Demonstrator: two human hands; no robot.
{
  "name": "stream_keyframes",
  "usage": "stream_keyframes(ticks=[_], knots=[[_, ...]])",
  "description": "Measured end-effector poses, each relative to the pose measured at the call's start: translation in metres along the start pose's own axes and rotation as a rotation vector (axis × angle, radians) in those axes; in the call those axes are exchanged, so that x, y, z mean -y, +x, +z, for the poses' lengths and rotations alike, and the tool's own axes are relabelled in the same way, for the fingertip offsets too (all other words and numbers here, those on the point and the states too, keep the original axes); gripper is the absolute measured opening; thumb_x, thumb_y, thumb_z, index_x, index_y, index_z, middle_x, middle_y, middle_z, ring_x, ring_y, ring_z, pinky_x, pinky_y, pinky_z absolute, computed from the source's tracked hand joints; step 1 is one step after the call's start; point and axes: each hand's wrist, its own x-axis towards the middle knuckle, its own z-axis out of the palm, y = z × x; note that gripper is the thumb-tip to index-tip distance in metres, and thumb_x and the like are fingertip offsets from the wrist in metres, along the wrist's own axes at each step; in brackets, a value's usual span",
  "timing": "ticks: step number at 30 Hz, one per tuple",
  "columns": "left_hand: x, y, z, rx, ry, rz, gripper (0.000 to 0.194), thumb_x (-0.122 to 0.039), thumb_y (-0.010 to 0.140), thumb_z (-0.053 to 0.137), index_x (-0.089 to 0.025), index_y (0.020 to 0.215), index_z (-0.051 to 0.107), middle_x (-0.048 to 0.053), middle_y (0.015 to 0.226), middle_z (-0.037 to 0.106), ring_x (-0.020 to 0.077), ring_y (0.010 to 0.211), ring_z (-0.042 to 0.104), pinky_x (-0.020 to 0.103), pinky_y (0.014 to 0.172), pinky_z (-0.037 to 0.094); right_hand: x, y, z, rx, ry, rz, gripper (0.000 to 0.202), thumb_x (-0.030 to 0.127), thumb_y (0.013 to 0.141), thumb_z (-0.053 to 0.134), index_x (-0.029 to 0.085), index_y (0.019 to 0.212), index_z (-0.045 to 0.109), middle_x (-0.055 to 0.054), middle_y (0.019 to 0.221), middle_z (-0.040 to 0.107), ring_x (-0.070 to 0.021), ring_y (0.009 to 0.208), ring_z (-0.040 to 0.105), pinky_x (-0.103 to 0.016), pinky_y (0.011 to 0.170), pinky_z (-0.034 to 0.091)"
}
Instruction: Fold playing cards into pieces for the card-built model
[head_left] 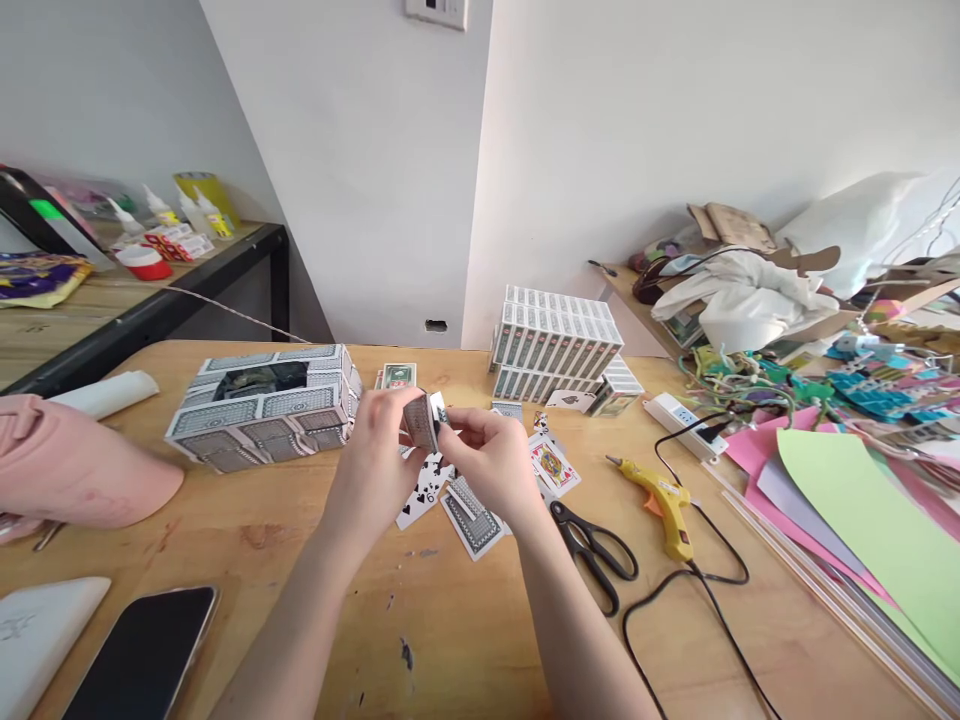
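Between my two hands, above the middle of the table, are some playing cards (421, 424) with grey patterned backs. My left hand (373, 450) grips them from the left, fingers closed. From the other side my right hand (491, 455) pinches their right edge; how many cards there are I cannot tell. Beneath my hands lie loose cards, among them a black-suited card (417, 500), a face-down card (474, 520) with a narrow strip on it, and a court card (553, 463). To the left stands a box covered in cards (255, 415), with an opening in its top.
Stacked card packs (555, 345) stand at the back. Black scissors (596, 550) and a yellow glue gun (664, 505) with a trailing cord lie right, near a power strip (686, 425) and coloured paper (862, 530). A phone (142, 655) and a pink container (90, 465) are left.
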Motion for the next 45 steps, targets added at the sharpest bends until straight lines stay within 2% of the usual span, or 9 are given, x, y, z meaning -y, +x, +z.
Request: stream_keyframes(ticks=[8,15,19,23,28,33,38,45], knots=[[0.001,-0.002,0.002,0.033,0.028,0.007,0.047,-0.006,0.073,0.054,-0.026,0.114,0.04,0.007,0.116,0.042,0.0158,0.082,0.059,0.033,0.069,0.055,0.006,0.0,-0.011,0.106,0.02,0.009,0.027,0.02,0.073,0.051,0.018,0.087,0.074,0.0,0.055,0.063,-0.0128,0.052,0.06,-0.023,0.05,0.048],[0.001,-0.002,0.002,0.018,0.1,0.006,0.046,-0.008,0.073,0.054,-0.025,0.113,0.04,0.007,0.111,0.043,0.0219,0.092,0.059,0.035,0.068,0.054,-0.001,0.003,-0.011,0.174,0.145,0.032,0.024,0.027,0.073,0.059,0.014,0.088,0.072,-0.002,0.057,0.064,-0.0127,0.052,0.061,-0.025,0.053,0.051],[0.0,-0.002,0.001,0.024,0.017,-0.016,0.048,-0.01,0.073,0.058,-0.025,0.115,0.04,0.007,0.114,0.043,0.0182,0.086,0.06,0.034,0.07,0.055,-0.005,0.005,-0.013,0.182,0.27,0.023,0.026,0.033,0.074,0.062,0.014,0.088,0.071,-0.001,0.056,0.063,-0.0117,0.051,0.058,-0.025,0.051,0.049],[-0.004,-0.002,-0.003,0.071,-0.135,-0.029,0.053,-0.015,0.075,0.06,-0.027,0.122,0.039,0.007,0.124,0.041,0.0184,0.092,0.059,0.037,0.078,0.056,-0.004,0.007,-0.015,0.182,0.387,0.061,0.028,0.037,0.071,0.067,0.015,0.088,0.072,-0.002,0.062,0.065,-0.0106,0.053,0.058,-0.025,0.053,0.048],[-0.006,-0.002,-0.008,0.073,-0.245,-0.065,0.045,-0.023,0.079,0.058,-0.028,0.12,0.042,0.006,0.123,0.046,0.0197,0.094,0.061,0.039,0.079,0.056,-0.006,0.008,-0.012,0.14,0.478,0.121,0.026,0.037,0.066,0.071,0.016,0.081,0.072,-0.001,0.06,0.063,-0.0103,0.053,0.056,-0.026,0.055,0.047],[-0.004,-0.001,-0.007,0.0,-0.217,-0.094,0.041,-0.023,0.077,0.061,-0.026,0.114,0.044,0.005,0.113,0.049,0.019,0.088,0.063,0.038,0.075,0.058,-0.006,0.007,-0.006,0.11,0.415,0.095,0.026,0.037,0.069,0.068,0.015,0.082,0.072,-0.001,0.058,0.062,-0.0104,0.051,0.053,-0.026,0.053,0.046],[-0.003,-0.001,-0.006,-0.02,-0.147,-0.107,0.038,-0.024,0.075,0.063,-0.024,0.109,0.045,0.004,0.108,0.048,0.0177,0.081,0.064,0.038,0.074,0.057,-0.003,0.004,-0.005,0.109,0.302,0.049,0.022,0.033,0.073,0.064,0.014,0.084,0.071,0.0,0.055,0.06,-0.0103,0.051,0.053,-0.025,0.053,0.045],[-0.002,0.0,-0.01,0.042,-0.164,-0.127,0.037,-0.027,0.075,0.064,-0.025,0.107,0.046,0.006,0.111,0.053,0.0197,0.082,0.065,0.039,0.076,0.055,-0.006,0.005,-0.006,0.107,0.235,0.029,0.021,0.033,0.074,0.063,0.013,0.079,0.069,-0.001,0.053,0.06,-0.0102,0.048,0.052,-0.024,0.049,0.042]])
